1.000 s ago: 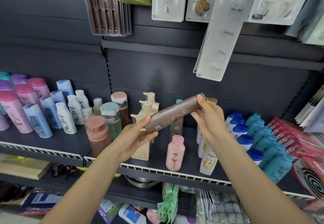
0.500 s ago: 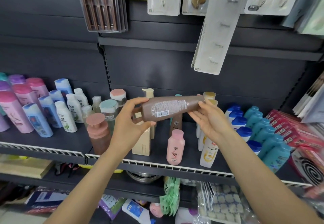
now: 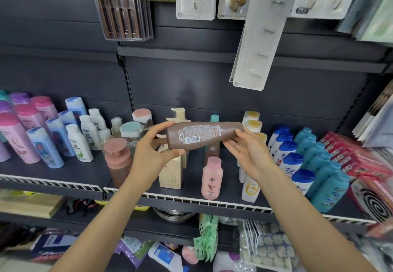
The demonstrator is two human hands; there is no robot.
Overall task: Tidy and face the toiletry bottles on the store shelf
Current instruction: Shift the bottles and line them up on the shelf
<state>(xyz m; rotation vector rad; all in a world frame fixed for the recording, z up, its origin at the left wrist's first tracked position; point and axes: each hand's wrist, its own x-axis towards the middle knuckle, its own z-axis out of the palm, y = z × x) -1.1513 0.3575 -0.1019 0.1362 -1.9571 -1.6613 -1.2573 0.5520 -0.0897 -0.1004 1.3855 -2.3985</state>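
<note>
The brown bottle [image 3: 204, 134] and left hand [image 3: 148, 154] are hiding much of the beige pump bottles [image 3: 171, 173]; its label print is reading too small. Red boxes [image 3: 350, 156] are blurring at the right edge.

bottle [image 3: 204, 135] lies sideways above the shelf [image 3: 191, 199], between left hand [image 3: 151, 154] and right hand [image 3: 248, 154].

Two bare forearms are showing from the lower edge of the view, each one narrowing toward its wrist. No sleeve, cuff, watch, bracelet or glove is covering either arm as far back as the frame shows. The left hand [image 3: 148, 154] and the right hand [image 3: 251, 154] are both showing bare fingers, and no ring is showing on the visible fingers; nails are looking short and unpainted
</note>
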